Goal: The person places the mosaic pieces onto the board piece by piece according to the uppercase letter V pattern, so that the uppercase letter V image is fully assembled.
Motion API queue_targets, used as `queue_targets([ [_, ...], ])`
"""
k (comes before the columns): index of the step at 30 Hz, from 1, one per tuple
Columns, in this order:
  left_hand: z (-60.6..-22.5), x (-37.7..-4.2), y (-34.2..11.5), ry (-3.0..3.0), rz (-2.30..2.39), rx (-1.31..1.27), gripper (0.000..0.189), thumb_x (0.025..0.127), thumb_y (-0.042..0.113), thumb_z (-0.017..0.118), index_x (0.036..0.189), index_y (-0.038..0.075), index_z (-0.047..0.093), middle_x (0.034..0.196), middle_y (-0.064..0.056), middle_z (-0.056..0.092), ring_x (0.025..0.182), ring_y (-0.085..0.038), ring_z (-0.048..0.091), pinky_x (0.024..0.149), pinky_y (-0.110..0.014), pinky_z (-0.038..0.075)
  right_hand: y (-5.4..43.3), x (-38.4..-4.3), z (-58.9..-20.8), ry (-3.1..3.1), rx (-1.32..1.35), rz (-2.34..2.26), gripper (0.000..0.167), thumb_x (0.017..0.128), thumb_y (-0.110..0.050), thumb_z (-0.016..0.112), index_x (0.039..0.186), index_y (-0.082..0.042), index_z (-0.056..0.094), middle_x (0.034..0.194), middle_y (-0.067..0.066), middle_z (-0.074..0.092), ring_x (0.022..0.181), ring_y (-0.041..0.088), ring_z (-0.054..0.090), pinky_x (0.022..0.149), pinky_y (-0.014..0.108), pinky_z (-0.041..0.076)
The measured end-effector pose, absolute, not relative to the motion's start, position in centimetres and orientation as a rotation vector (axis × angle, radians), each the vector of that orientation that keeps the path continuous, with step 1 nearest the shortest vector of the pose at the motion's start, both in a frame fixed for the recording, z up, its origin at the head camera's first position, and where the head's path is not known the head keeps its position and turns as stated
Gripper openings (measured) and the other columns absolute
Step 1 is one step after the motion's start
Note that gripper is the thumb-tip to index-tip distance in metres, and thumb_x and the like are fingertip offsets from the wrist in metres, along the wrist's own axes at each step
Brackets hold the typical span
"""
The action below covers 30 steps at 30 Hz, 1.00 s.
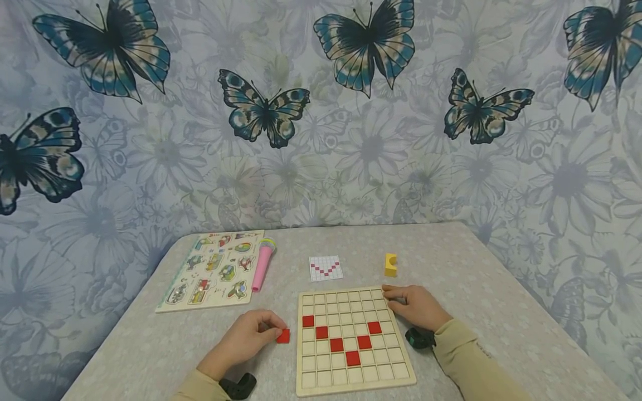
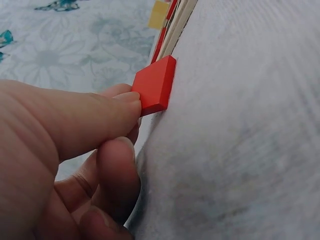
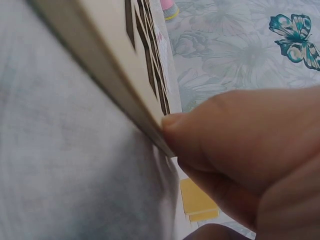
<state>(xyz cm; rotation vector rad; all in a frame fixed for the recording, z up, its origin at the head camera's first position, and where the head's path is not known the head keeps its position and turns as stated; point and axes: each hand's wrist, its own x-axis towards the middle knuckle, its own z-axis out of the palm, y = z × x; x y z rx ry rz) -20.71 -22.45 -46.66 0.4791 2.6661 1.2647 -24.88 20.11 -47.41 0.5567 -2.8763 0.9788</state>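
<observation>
A red square tile [image 1: 283,336] is pinched between the thumb and fingers of my left hand [image 1: 251,337], just left of the wooden grid board [image 1: 299,367]. In the left wrist view the tile [image 2: 154,86] is tilted, close to the tablecloth. Several red tiles lie in the board's cells in a slanting V, its right arm shorter than its left. My right hand [image 1: 418,306] holds the board's far right corner, thumb against the side and fingers at the far edge. The right wrist view shows its thumb [image 3: 200,135] on the board's rim; the other fingertips are hidden there.
Behind the board lies a small card [image 1: 325,268] printed with a pink V on a grid. A yellow notched block [image 1: 390,265] stands to its right. At the left are a pink toy microphone [image 1: 262,266] and a picture puzzle board [image 1: 220,270]. A butterfly-patterned wall backs the table.
</observation>
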Motion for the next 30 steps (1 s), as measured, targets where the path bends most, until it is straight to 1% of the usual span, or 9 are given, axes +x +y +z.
queue_targets([
  [4, -46.70, -20.72, -22.47, 2.660, 1.276, 0.480, 0.005, 0.097, 0.019, 0.072, 0.099, 0.018, 0.075, 0.094, 0.006, 0.073, 0.078, -0.014, 0.063, 0.067, -0.027, 0.050, 20.22, -24.93, -47.40, -2.878, 0.572, 0.967, 0.030, 0.098, -0.022, 0.071, 0.125, -0.011, 0.075, 0.141, 0.002, 0.065, 0.123, 0.027, 0.066, 0.075, 0.029, 0.041],
  [6, -46.69, -20.73, -22.46, 2.662, 1.279, 0.477, 0.005, 0.097, 0.019, 0.071, 0.099, 0.018, 0.075, 0.094, 0.006, 0.073, 0.078, -0.014, 0.063, 0.067, -0.027, 0.050, 20.24, -24.99, -47.43, -2.883, 0.569, 0.970, 0.030, 0.098, -0.023, 0.071, 0.126, -0.011, 0.075, 0.141, 0.002, 0.065, 0.101, 0.020, 0.071, 0.072, 0.026, 0.040],
  [8, -46.70, -20.73, -22.48, 2.670, 1.279, 0.474, 0.005, 0.098, 0.019, 0.071, 0.099, 0.018, 0.075, 0.093, 0.006, 0.072, 0.077, -0.013, 0.062, 0.067, -0.027, 0.050, 20.24, -25.01, -47.45, -2.888, 0.565, 0.983, 0.030, 0.098, -0.023, 0.071, 0.126, -0.011, 0.074, 0.142, 0.003, 0.065, 0.072, 0.010, 0.058, 0.066, 0.025, 0.038],
  [10, -46.68, -20.72, -22.51, 2.681, 1.283, 0.473, 0.005, 0.097, 0.019, 0.071, 0.099, 0.018, 0.075, 0.092, 0.007, 0.072, 0.076, -0.012, 0.062, 0.067, -0.027, 0.049, 20.23, -25.02, -47.46, -2.891, 0.560, 0.998, 0.031, 0.098, -0.023, 0.071, 0.126, -0.010, 0.074, 0.142, 0.003, 0.064, 0.061, 0.008, 0.037, 0.063, 0.025, 0.036],
  [13, -46.66, -20.72, -22.61, 2.694, 1.286, 0.471, 0.004, 0.097, 0.019, 0.071, 0.098, 0.017, 0.075, 0.091, 0.007, 0.072, 0.074, -0.011, 0.060, 0.066, -0.026, 0.049, 20.25, -25.01, -47.51, -2.885, 0.568, 0.983, 0.031, 0.098, -0.023, 0.071, 0.126, -0.011, 0.074, 0.142, 0.003, 0.064, 0.070, 0.007, 0.053, 0.066, 0.026, 0.038],
  [15, -46.59, -20.71, -22.67, 2.693, 1.292, 0.470, 0.005, 0.097, 0.019, 0.071, 0.098, 0.017, 0.075, 0.091, 0.006, 0.072, 0.074, -0.010, 0.058, 0.066, -0.026, 0.048, 20.28, -25.00, -47.54, -2.879, 0.575, 0.967, 0.031, 0.098, -0.024, 0.071, 0.126, -0.011, 0.075, 0.141, 0.002, 0.065, 0.095, 0.015, 0.069, 0.072, 0.027, 0.041],
  [17, -46.47, -20.65, -22.71, 2.683, 1.297, 0.466, 0.005, 0.097, 0.019, 0.071, 0.098, 0.016, 0.075, 0.091, 0.005, 0.072, 0.074, -0.011, 0.058, 0.065, -0.026, 0.048, 20.30, -25.03, -47.58, -2.877, 0.580, 0.953, 0.031, 0.098, -0.024, 0.071, 0.126, -0.012, 0.075, 0.141, 0.001, 0.065, 0.118, 0.023, 0.068, 0.076, 0.028, 0.042],
  [21, -46.18, -20.48, -22.70, 2.666, 1.312, 0.453, 0.005, 0.097, 0.017, 0.070, 0.098, 0.013, 0.073, 0.090, 0.003, 0.071, 0.074, -0.014, 0.057, 0.065, -0.027, 0.047, 20.30, -25.09, -47.60, -2.880, 0.584, 0.961, 0.031, 0.099, -0.025, 0.070, 0.127, -0.011, 0.074, 0.142, 0.001, 0.065, 0.114, 0.024, 0.069, 0.076, 0.029, 0.042],
  [30, -46.58, -21.12, -22.62, 2.728, 1.293, 0.432, 0.004, 0.097, 0.021, 0.071, 0.099, 0.018, 0.074, 0.090, 0.008, 0.071, 0.077, -0.013, 0.056, 0.067, -0.027, 0.047, 20.21, -24.88, -47.18, -2.888, 0.594, 1.007, 0.032, 0.099, -0.023, 0.070, 0.127, -0.008, 0.074, 0.143, 0.006, 0.064, 0.067, 0.011, 0.061, 0.068, 0.027, 0.040],
])
